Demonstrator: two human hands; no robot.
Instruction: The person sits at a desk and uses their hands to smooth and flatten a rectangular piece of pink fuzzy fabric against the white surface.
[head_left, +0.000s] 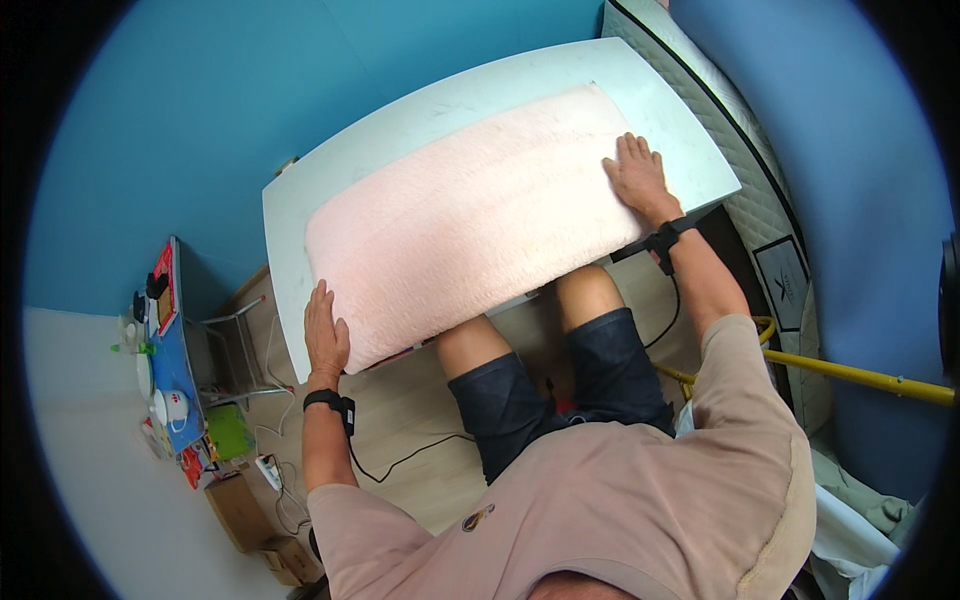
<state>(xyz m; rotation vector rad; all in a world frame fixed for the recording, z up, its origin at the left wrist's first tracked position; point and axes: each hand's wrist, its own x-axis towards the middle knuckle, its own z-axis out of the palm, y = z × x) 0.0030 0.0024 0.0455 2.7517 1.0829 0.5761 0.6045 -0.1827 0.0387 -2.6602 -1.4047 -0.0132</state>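
A pale pink plush pillow (472, 217) lies flat on a white table (660, 97), slanting up to the right, its near edge along the table's front. My left hand (325, 334) rests against its left end near the front corner, fingers stretched forward and thumb on the plush. On the right end of the pillow lies my right hand (641, 176), palm down with the thumb spread apart. Neither hand is closed around the fabric. Black bands (327, 400) with cables circle both wrists.
A mattress (720, 142) stands beside the table's right side, with a yellow metal bar (847, 373) nearby. At left, a small blue-topped table (180, 375) bears a white teapot (171, 406) and other items. Cardboard boxes (238, 511) and a power strip (268, 472) lie on the floor.
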